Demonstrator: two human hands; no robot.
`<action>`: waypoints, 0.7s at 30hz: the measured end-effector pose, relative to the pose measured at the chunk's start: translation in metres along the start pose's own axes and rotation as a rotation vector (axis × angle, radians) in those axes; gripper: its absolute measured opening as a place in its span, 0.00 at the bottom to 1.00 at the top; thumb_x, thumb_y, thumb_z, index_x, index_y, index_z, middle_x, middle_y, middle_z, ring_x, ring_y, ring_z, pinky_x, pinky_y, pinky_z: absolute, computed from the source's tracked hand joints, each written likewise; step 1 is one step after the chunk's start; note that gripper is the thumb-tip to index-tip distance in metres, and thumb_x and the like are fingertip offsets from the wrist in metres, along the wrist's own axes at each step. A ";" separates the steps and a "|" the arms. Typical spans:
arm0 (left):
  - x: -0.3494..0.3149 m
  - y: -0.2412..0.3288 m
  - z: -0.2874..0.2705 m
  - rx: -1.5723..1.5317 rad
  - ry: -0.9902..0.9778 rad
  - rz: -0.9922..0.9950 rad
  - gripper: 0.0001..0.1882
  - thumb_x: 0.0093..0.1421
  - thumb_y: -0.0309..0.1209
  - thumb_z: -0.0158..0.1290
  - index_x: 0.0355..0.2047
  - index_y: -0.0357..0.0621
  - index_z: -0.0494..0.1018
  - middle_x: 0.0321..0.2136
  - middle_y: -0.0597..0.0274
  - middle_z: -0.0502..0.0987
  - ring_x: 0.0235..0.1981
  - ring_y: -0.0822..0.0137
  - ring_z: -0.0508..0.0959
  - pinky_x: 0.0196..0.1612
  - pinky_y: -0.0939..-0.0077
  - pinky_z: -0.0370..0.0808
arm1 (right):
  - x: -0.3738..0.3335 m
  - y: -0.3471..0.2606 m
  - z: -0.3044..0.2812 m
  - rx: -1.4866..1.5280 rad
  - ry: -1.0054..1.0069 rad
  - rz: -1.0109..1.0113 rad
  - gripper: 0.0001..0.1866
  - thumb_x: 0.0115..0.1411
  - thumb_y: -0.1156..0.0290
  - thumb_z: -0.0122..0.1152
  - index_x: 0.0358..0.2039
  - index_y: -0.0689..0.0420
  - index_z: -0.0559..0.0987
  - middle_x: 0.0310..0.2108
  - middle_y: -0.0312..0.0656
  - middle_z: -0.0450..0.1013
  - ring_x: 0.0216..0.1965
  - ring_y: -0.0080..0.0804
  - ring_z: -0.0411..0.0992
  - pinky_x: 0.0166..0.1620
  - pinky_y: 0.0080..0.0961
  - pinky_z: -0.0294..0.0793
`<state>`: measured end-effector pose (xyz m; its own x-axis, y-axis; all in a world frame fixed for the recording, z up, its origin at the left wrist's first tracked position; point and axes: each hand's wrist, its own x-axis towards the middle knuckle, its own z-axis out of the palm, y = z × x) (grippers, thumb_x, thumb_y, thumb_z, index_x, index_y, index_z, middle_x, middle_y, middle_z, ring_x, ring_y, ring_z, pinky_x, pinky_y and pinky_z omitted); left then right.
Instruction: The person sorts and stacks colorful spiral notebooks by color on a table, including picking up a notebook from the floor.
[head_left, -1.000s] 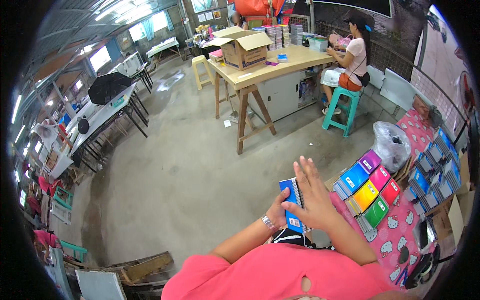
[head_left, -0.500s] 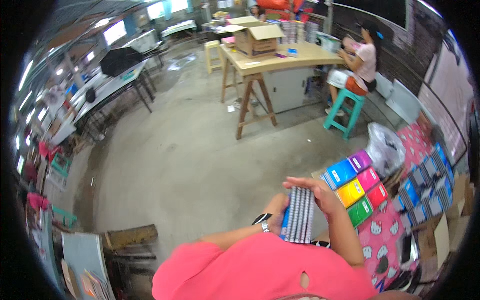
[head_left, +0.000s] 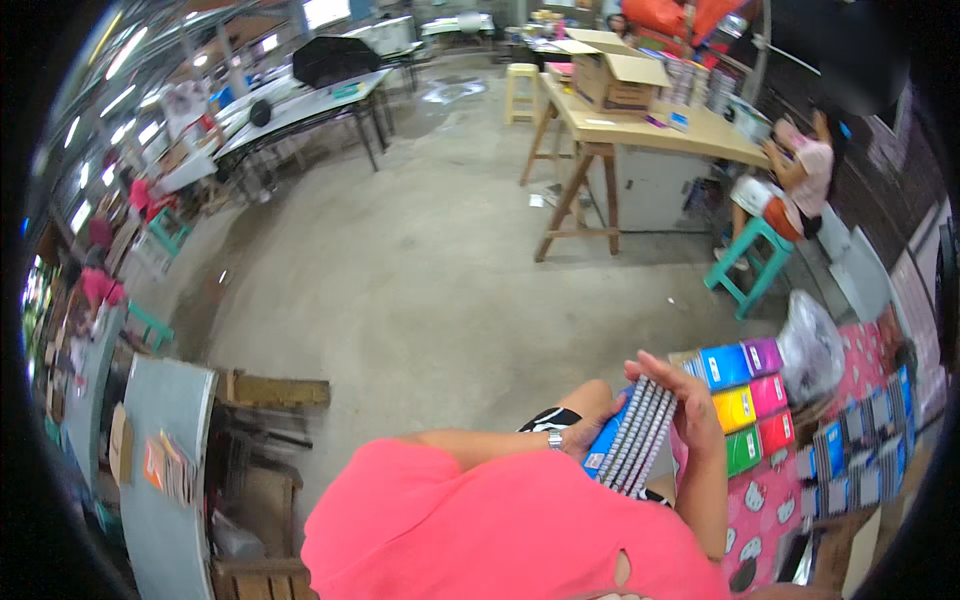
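A small stack of spiral notebooks (head_left: 638, 436) stands on edge in front of my body, its coiled bindings facing up and a blue cover showing on the left. My left hand (head_left: 590, 434), with a watch at the wrist, grips the stack from the left side. Along the right side and far end, my right hand (head_left: 700, 412) presses against it, fingers held together. Just right of my right hand lie notebooks in colored piles: blue (head_left: 724, 366), purple (head_left: 762, 355), yellow (head_left: 734, 409), pink (head_left: 768, 395), green (head_left: 743, 452) and red (head_left: 776, 431).
More spiral notebooks (head_left: 860, 450) stand in rows on a pink patterned cloth (head_left: 755, 500) at right, near a clear plastic bag (head_left: 810, 345). Ahead, a person (head_left: 800, 180) sits on a green stool (head_left: 755, 265) by a wooden table (head_left: 690, 140) with a cardboard box (head_left: 615, 80). A grey table (head_left: 165, 400) stands at left.
The view has swung left, so the scene sits further right. Both hands still hold the notebook stack, which now tilts to the right and shows more of its blue cover.
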<state>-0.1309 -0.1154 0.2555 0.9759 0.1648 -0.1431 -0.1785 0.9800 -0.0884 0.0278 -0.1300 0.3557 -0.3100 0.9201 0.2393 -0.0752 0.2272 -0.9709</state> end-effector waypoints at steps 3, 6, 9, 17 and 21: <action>0.014 0.003 -0.005 0.135 0.002 -0.060 0.34 0.44 0.63 0.57 0.41 0.49 0.76 0.36 0.60 0.80 0.35 0.63 0.80 0.40 0.60 0.77 | -0.007 0.001 -0.021 0.146 0.055 -0.004 0.51 0.51 0.31 0.47 0.60 0.66 0.59 0.57 0.54 0.63 0.58 0.41 0.62 0.60 0.32 0.56; 0.022 -0.003 -0.004 0.172 -0.101 -0.192 0.37 0.44 0.66 0.54 0.43 0.49 0.75 0.36 0.56 0.79 0.37 0.57 0.79 0.43 0.54 0.75 | -0.007 0.002 -0.021 0.274 0.108 0.016 0.51 0.53 0.31 0.43 0.62 0.66 0.55 0.60 0.55 0.57 0.63 0.43 0.55 0.63 0.34 0.50; 0.033 -0.008 -0.015 0.198 -0.135 -0.318 0.40 0.44 0.65 0.54 0.45 0.45 0.72 0.34 0.55 0.76 0.39 0.56 0.77 0.52 0.52 0.70 | -0.028 0.005 -0.026 0.080 -0.236 0.007 0.58 0.49 0.26 0.42 0.63 0.66 0.52 0.62 0.60 0.52 0.65 0.45 0.49 0.64 0.37 0.45; 0.083 -0.005 -0.012 0.335 0.052 -0.314 0.41 0.48 0.68 0.48 0.47 0.43 0.69 0.39 0.55 0.74 0.38 0.58 0.75 0.44 0.61 0.73 | -0.082 0.004 -0.050 -0.559 0.513 -0.113 0.36 0.64 0.42 0.36 0.58 0.60 0.64 0.55 0.44 0.66 0.52 0.33 0.67 0.56 0.31 0.62; 0.129 -0.005 0.057 0.581 0.117 0.086 0.40 0.54 0.59 0.51 0.56 0.41 0.62 0.48 0.52 0.73 0.44 0.54 0.76 0.50 0.56 0.72 | -0.140 0.019 -0.067 0.027 1.203 -0.357 0.33 0.65 0.43 0.34 0.54 0.60 0.67 0.49 0.44 0.69 0.48 0.30 0.68 0.52 0.28 0.65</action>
<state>0.0029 -0.0929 0.2933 0.9347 0.2652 -0.2368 -0.1259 0.8698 0.4771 0.1337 -0.2328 0.3039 0.7903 0.5198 0.3244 -0.0006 0.5301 -0.8479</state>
